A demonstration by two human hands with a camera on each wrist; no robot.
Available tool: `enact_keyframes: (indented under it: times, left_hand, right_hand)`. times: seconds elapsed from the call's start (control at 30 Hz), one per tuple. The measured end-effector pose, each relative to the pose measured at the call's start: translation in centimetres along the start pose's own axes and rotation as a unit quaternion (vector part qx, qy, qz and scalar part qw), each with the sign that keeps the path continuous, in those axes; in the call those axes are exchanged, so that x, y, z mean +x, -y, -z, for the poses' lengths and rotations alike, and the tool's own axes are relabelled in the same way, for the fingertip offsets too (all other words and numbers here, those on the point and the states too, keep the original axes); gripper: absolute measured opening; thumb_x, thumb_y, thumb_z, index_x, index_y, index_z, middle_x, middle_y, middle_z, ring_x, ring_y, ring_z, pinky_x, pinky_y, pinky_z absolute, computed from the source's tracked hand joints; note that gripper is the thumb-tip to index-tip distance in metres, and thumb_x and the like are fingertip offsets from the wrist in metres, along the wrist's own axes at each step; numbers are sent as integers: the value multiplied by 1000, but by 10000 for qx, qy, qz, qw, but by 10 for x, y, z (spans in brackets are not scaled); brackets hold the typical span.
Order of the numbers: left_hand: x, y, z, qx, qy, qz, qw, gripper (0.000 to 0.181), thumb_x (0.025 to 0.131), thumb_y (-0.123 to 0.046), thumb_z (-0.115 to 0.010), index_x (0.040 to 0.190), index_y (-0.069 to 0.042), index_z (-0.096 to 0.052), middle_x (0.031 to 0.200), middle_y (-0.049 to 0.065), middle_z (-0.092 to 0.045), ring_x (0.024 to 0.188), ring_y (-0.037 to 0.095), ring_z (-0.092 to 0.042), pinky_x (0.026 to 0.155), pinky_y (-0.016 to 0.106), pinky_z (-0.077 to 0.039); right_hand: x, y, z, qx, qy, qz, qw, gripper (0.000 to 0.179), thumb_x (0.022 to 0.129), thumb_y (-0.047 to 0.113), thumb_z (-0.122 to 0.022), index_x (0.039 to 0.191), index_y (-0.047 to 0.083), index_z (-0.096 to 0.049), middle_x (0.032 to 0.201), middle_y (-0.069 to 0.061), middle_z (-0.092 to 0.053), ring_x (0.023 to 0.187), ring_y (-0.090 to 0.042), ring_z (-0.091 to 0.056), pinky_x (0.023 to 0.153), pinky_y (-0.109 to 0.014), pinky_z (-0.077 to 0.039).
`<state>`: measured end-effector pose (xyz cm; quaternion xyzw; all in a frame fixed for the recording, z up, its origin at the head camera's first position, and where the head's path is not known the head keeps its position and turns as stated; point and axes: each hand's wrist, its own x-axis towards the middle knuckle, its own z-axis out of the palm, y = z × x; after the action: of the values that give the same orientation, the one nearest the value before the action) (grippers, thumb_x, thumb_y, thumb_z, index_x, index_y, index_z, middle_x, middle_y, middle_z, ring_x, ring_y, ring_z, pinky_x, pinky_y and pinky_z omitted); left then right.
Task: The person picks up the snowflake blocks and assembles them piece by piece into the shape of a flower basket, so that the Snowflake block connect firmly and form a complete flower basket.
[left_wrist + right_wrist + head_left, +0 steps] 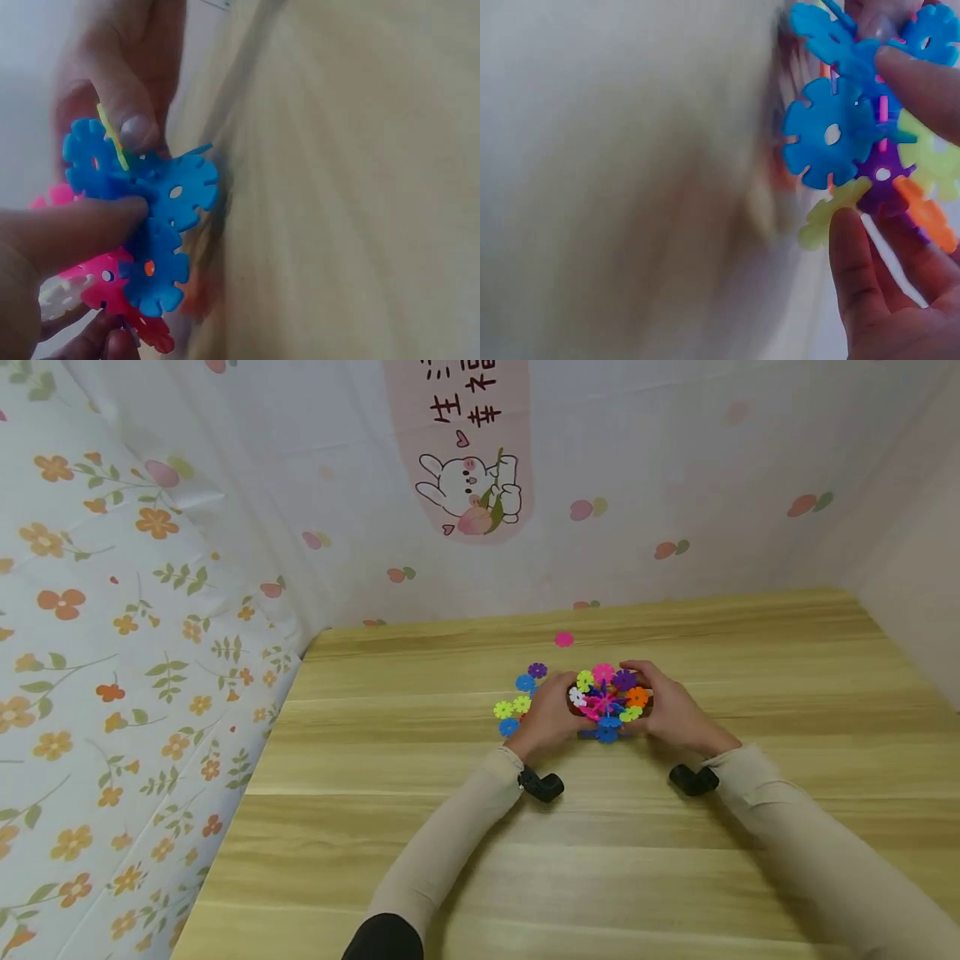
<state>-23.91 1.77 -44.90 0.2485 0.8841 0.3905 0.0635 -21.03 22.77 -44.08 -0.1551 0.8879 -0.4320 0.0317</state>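
Observation:
Both hands hold one cluster of interlocked snowflake discs (606,702), slotted plastic pieces in blue, pink, purple, orange, yellow-green and white. My left hand (553,714) grips its left side; my right hand (671,714) grips its right. In the left wrist view, the left thumb (90,229) presses against joined blue discs (155,266), with fingertips below near a red disc (154,330). The right wrist view shows the right thumb on blue pieces and its fingers (851,259) at a yellow-green disc (829,217). Palms and discs partly hide the cluster's far side.
Loose discs lie beside the left hand on the wooden table: yellow-green (503,710), blue (508,727) and purple (537,670) among them. A pink disc (564,639) lies farther back. Patterned cloth (300,485) hangs behind the table and along its left side.

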Motion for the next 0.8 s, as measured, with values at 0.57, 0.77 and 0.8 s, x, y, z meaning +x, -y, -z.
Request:
enact_keyframes:
  times: [0.57, 0.77, 0.8]
  left_hand:
    - [70, -29, -15, -301, 213, 623, 9974, 72, 78, -9, -75, 139, -9, -37, 121, 1, -55, 105, 11, -54, 80, 17, -45]
    - [40, -14, 37, -531, 704, 287, 9957, 54, 85, -6, -64, 134, -4, -44, 131, 10, -50, 114, 21, -52, 84, 20, -45]
    - [28, -8, 49, -476, 721, 264, 9959, 47, 86, -7, -63, 130, -3, -48, 127, 11, -53, 111, 22, -54, 84, 21, -46]
  right_hand:
    - [34, -31, 53, -701, -78, -984, 9926, 89, 72, -1, -75, 141, -6, -19, 129, -34, -38, 114, -48, -41, 94, -58, -34]
    - [28, -20, 69, -732, 359, -991, 9917, 95, 71, -2, -74, 143, -6, -13, 136, -37, -28, 113, -50, -39, 87, -60, -39]
    - [26, -15, 73, -848, 415, -938, 9911, 94, 70, -2, -73, 143, -7, -14, 137, -37, -26, 111, -50, -40, 85, -60, -40]
